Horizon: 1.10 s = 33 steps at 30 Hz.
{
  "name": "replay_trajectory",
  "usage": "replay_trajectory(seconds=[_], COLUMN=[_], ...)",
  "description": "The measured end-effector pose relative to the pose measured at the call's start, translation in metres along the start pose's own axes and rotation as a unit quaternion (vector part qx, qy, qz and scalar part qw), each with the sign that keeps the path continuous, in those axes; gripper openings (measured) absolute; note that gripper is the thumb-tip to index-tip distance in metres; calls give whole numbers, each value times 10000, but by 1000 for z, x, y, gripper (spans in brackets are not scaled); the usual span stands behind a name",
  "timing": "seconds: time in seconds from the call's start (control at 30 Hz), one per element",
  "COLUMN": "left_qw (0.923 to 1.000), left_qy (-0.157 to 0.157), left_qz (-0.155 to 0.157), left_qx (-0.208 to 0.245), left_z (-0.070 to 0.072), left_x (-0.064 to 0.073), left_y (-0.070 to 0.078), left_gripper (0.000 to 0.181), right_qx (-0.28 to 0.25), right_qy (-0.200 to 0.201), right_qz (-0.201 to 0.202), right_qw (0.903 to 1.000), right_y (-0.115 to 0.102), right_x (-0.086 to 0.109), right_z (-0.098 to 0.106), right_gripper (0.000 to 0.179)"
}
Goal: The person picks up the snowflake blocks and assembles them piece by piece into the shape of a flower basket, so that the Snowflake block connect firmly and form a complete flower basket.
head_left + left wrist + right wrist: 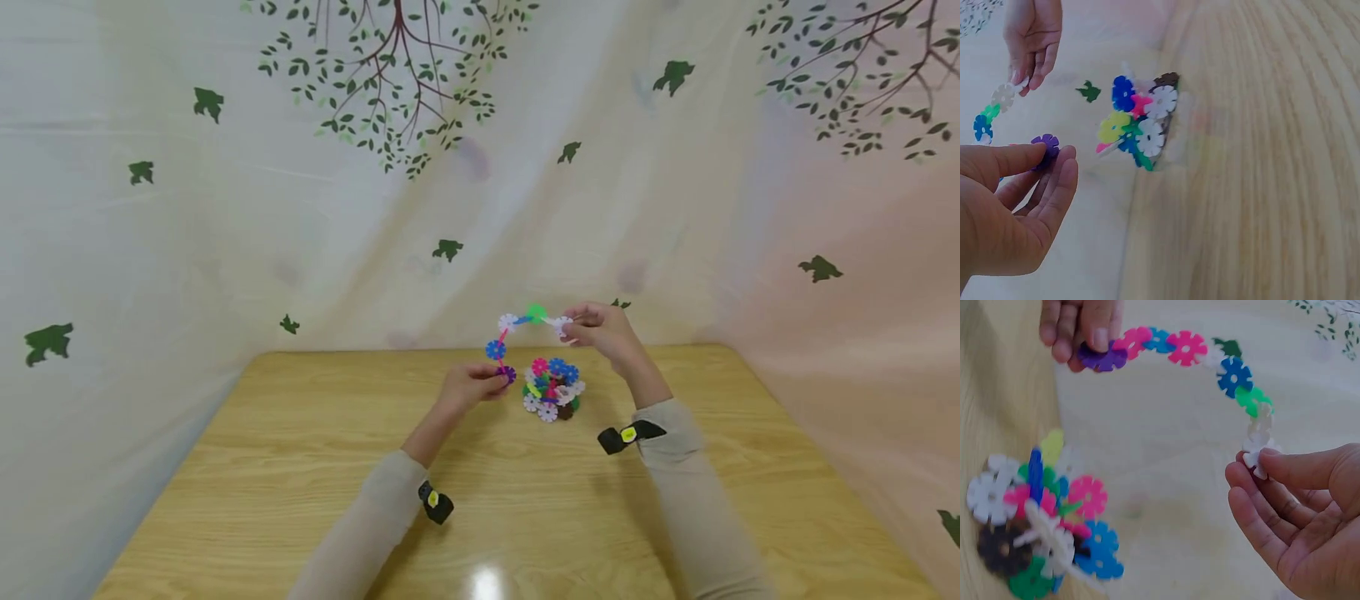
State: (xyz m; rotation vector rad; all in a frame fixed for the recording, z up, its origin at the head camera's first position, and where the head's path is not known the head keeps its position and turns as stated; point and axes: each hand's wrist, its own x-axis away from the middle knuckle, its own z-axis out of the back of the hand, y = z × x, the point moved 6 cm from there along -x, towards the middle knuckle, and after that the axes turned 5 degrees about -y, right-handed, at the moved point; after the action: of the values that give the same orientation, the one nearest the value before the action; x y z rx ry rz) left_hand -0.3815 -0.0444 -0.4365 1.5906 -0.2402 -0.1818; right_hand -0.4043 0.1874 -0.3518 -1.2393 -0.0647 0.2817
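Note:
A curved chain of interlocking snowflake discs (1187,348) in purple, pink, blue, white and green arches between both hands, held up above the table. My left hand (472,387) pinches the purple disc (1047,150) at one end between thumb and fingers. At the other end, my right hand (603,333) pinches a white disc (1254,456) between thumb and fingertips. Below and between the hands, a cluster of joined snowflake discs (552,390) in many colours sits on the table, touched by neither hand.
The wooden table (300,467) spreads out under both arms. Behind its far edge hangs a pale cloth backdrop (337,208) printed with branches and green leaf-like shapes. Each wrist carries a small black camera (437,503) on a strap.

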Motion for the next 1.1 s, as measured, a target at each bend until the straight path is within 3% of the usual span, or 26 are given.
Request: replay_trajectory(seconds=[0.23, 0.5, 0.83, 1.1], left_qw=[9987, 9958, 9954, 9962], left_qy=[63, 101, 184, 120], left_qz=[-50, -372, -434, -272], left_qx=[-503, -827, -835, -816], left_z=[-11, -16, -21, -25], left_x=[-5, -8, -9, -10], left_y=[-9, -14, -13, -14], left_gripper=[16, 15, 16, 16], right_qx=[285, 446, 497, 405], right_qy=[-202, -175, -115, -64], right_qz=[-163, -203, -168, -122], right_qw=[9993, 9986, 9986, 9991], right_y=[22, 46, 69, 89], right_x=[-6, -10, -6, -3], right_z=[8, 14, 17, 18], right_gripper=[27, 25, 20, 20])
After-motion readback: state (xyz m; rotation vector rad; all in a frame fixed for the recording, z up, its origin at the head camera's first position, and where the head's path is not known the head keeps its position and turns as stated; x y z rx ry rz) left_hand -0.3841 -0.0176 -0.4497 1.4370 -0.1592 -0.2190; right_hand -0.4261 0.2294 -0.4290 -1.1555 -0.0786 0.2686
